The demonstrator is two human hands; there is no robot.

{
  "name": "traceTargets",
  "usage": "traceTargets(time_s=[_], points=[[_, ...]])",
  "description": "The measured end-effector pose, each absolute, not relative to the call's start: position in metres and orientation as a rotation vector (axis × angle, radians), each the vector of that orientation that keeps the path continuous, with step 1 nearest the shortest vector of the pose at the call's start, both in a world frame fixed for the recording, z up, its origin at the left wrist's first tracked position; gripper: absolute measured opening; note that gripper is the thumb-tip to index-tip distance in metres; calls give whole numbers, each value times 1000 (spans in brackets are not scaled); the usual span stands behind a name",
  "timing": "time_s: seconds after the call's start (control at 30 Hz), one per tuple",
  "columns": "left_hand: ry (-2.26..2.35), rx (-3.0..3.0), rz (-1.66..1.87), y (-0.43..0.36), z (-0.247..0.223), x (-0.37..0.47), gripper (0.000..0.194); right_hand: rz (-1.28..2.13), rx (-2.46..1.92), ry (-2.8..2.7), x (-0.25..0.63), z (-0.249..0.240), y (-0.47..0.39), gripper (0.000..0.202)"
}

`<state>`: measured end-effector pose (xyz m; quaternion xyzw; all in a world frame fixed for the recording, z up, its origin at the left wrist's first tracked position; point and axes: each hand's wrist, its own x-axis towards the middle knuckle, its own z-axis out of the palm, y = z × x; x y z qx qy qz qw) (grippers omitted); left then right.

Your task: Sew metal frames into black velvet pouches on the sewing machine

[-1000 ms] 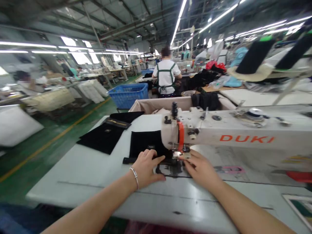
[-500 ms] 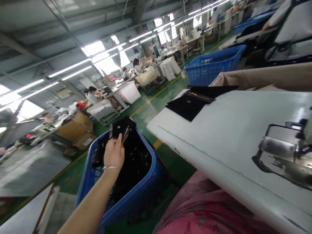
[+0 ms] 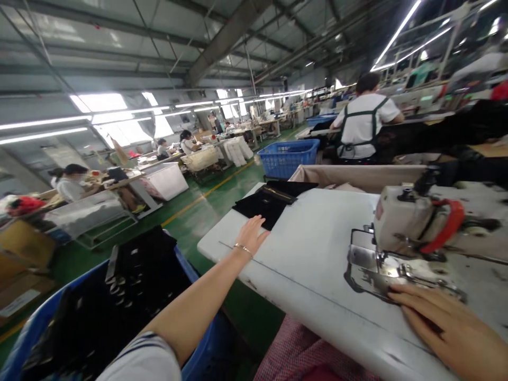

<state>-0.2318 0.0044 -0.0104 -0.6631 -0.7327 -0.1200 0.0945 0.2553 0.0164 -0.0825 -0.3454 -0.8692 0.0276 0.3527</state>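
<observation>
We reach our left hand (image 3: 251, 236) across the pale worktop (image 3: 317, 227), with its fingers spread open and their tips over the near edge of the black fabric pieces (image 3: 257, 207); whether they press on the cloth we cannot tell. Those pieces lie overlapping at the far left corner of the worktop, with a gold-coloured line along a dark strip (image 3: 280, 194) and a small pale mark on the cloth beside it. A thin bracelet (image 3: 243, 248) circles our left wrist. Our right hand (image 3: 444, 323) lies low at the sewing machine (image 3: 405, 217), palm down, its fingers stretched out and open, gripping nothing, with the tips at the near side of the shiny metal plate (image 3: 363, 257). Above the plate, the machine's head carries an orange-red curved part (image 3: 448, 225). To our left, below the worktop, a large blue basket (image 3: 189, 267) holds a heap of black cloth (image 3: 146, 254) with small shiny spots. Beyond the worktop's far edge sits a bin lined with beige cloth (image 3: 357, 177), and another blue basket (image 3: 288, 159) rests on the green floor near it. Past the bin, a person (image 3: 363, 119) in a white shirt with dark straps has their back to us.
</observation>
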Motion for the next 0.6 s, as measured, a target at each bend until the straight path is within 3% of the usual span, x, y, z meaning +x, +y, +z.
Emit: traceTargets(time_s=[0.13, 0.33, 0.5, 0.6], points=[[-2274, -1999, -199, 79, -3, -212, 42, 9, -900, -2396, 253, -77, 14, 25], [-2292, -2072, -30, 92, 11, -234, 28, 18, -860, -2238, 247, -22, -16, 28], [-2218, -2112, -31, 98, -2, -246, 44, -565, -1166, -1652, 294, 80, -23, 23], [-2176, -2120, -67, 98, -8, -246, 50, -814, -1465, -1505, 332, 125, -7, 31]])
